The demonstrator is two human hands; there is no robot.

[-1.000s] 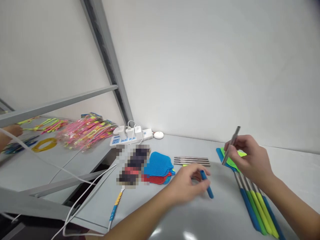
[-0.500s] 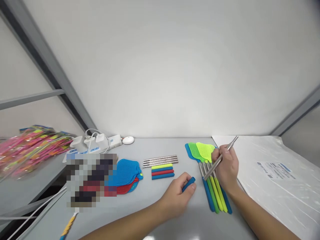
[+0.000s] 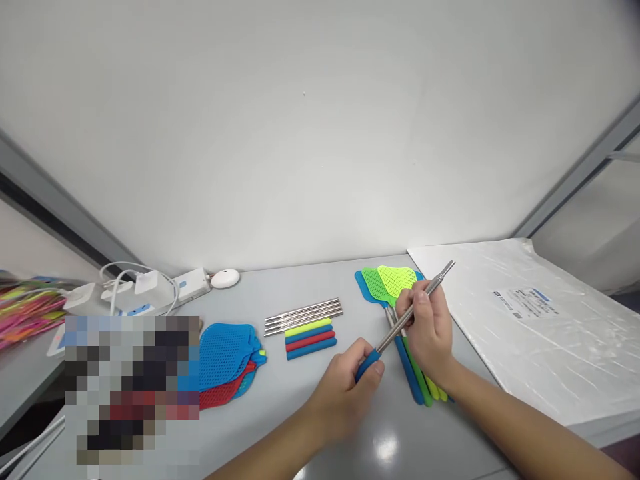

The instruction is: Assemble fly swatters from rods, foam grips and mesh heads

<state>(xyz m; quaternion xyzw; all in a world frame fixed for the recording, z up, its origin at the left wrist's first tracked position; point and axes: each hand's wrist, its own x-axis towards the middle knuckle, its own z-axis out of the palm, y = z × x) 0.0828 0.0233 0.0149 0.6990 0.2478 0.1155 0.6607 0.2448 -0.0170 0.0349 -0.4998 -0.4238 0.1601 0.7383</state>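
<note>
"Metal rod point(image 3: 399, 327) at the blue grip point(image 3: 369, 364): how best to join them?"

"Hold both in one straight line, I'd say, and push steadily (a skewed rod would probably snag)."

"And the fingers?"

"Left hand's point(image 3: 345, 380) are clamped around the grip, its mouth poking out past them. Right hand's point(image 3: 430, 328) are closed on the rod's upper part, tip jutting beyond; its lower end meets that mouth, how deep I can't tell."

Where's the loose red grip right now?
In the head view, the red grip lies just left of centre on the table, between two blue grips, on the near side of the metal rods, beyond the left hand.
</note>
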